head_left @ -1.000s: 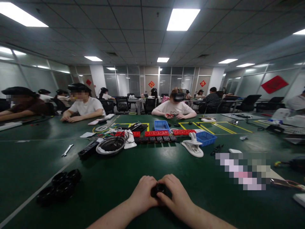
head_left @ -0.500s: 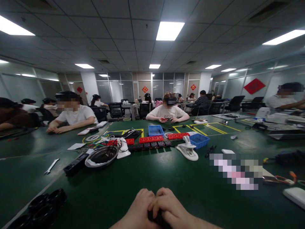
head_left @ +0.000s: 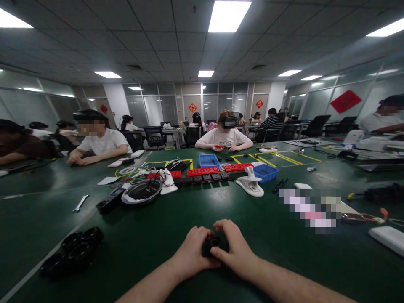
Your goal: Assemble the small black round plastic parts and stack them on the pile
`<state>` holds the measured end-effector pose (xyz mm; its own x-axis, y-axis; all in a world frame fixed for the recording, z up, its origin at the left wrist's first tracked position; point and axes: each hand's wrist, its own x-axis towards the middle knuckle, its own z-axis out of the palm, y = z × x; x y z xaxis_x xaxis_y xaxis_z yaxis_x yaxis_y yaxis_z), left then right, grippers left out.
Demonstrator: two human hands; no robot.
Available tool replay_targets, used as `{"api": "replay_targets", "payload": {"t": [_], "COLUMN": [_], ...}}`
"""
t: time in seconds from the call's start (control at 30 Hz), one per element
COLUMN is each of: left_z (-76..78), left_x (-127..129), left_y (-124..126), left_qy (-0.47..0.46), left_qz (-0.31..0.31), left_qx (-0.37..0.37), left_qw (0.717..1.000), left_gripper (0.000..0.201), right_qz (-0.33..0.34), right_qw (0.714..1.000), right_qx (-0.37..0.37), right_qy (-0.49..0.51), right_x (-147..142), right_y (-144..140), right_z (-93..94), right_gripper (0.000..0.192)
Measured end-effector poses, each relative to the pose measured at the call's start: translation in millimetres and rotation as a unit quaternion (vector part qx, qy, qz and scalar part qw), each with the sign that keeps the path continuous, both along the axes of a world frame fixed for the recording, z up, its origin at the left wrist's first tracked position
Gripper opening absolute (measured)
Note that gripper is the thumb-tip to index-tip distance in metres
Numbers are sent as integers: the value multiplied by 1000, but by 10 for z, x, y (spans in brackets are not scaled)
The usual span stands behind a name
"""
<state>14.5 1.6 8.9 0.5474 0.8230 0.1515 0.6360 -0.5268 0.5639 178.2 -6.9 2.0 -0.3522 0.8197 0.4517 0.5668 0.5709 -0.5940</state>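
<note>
Matt green table mat [head_left: 151, 235] — glossy black plastic part [head_left: 211, 245], metal wrench [head_left: 80, 203].

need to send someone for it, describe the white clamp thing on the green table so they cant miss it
On the long green table, look past the row of red and black power strips in the middle, to its right end. There, beside a blue basket, sits the white clamp. It is the only white, upright-handled piece there; its neighbours are flat or blue.

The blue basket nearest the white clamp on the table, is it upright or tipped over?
Upright. The blue basket sits flat on the green table with its open top facing up, just behind the white clamp. Whether it holds anything cannot be told.
</note>
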Motion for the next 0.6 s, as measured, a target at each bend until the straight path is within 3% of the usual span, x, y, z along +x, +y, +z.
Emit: {"api": "replay_targets", "payload": {"t": [0.13, 0.3, 0.43, 0.6], "left_z": [-34, -86, -62, -68], "left_x": [-30, -22, -43, -87], "left_y": [38, 57, 72, 112], "left_qy": [9, 17, 24, 34], "left_qz": [-2, 8, -18, -56], "left_qx": [3, 22, 30, 31], "left_qw": [1000, 1000, 999, 997], "left_gripper": [27, 29, 29, 34], "right_qz": [-10, 1, 48, 157], "right_qw": [999, 999, 997, 986], "right_qx": [-1, 13, 22, 29], "right_qy": [-41, -53, -53, -42], "right_x": [-44, -51, -13, 33], "right_y": [-38, -76, -94, -83], "right_z": [50, 101, 152, 187], "right_gripper": [28, 16, 19, 30]}}
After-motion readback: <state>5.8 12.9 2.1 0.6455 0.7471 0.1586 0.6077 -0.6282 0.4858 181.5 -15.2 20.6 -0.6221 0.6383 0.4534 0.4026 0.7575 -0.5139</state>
